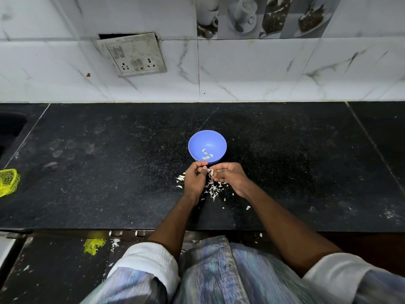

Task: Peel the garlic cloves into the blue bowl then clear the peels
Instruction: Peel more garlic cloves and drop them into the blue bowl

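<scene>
A blue bowl (pixel 207 141) stands on the black counter (pixel 109 172) and holds several peeled garlic cloves (pixel 206 155). Just in front of the bowl my left hand (pixel 195 179) and my right hand (pixel 230 177) meet, fingers curled. Between their fingertips they pinch a garlic clove (pixel 210 171) with loose white skin. White garlic peels (pixel 213 189) lie scattered on the counter under and around both hands. A few whitish pieces (pixel 180 178) lie to the left of my left hand.
A yellow mesh bag (pixel 8 182) lies at the counter's left edge. A tiled wall with a switch and socket plate (pixel 131 54) rises behind the counter. On the floor below lie a yellow mesh scrap (pixel 94 245) and peel bits.
</scene>
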### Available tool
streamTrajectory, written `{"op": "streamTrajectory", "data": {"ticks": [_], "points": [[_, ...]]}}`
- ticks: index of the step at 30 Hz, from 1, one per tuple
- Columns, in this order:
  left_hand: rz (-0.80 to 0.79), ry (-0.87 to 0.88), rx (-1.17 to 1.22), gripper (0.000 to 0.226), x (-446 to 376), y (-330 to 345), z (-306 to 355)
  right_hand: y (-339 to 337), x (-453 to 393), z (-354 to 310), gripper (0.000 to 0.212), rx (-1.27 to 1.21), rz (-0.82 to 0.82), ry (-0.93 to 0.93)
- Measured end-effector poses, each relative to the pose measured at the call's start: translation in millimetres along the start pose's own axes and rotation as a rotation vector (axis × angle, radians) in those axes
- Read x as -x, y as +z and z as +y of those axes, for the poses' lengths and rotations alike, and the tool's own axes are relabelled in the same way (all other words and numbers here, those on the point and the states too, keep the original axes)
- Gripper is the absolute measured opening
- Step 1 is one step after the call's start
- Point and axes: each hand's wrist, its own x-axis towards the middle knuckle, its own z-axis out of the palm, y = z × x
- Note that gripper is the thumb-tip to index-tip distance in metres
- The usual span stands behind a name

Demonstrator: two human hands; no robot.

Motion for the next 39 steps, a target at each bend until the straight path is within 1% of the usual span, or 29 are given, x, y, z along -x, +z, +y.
{"op": "streamTrajectory", "data": {"ticks": [5,16,19,22,24,27,30,34,35,37,39], "points": [[-0.008,-0.042,0.063,0.017,2,5,6,3,2,-2,0.025,-0.010,0.005,-0.009],[0.029,-0.073,0.037,0.018,2,3,8,-1,2,-3,0.018,0.122,0.096,-0.024],[0.030,-0.036,-0.051,0.019,1,0,2,-2,2,-2,0.018,0.105,0.104,-0.033],[0.013,0.016,-0.223,0.018,3,-2,-3,-5,2,-2,0.018,0.035,0.113,-0.023],[-0.002,0.078,-0.368,0.021,5,-4,-3,-6,2,-2,0.017,-0.017,0.114,-0.014],[-0.048,0.211,-0.504,0.016,12,-2,5,-8,2,0,0.014,-0.056,0.118,0.001],[-0.060,0.266,-0.547,0.017,17,1,12,-7,2,3,0.015,-0.067,0.127,0.011],[-0.002,0.267,-0.590,0.012,18,3,15,-7,1,3,0.013,-0.028,0.124,0.021],[0.012,0.265,-0.604,0.009,19,4,15,-7,2,3,0.015,0.001,0.122,0.017],[0.022,0.268,-0.625,0.004,20,4,16,-6,4,2,0.025,0.071,0.107,-0.011],[0.033,0.262,-0.651,0.008,21,5,16,-3,5,2,0.033,0.156,0.102,-0.047]]}}
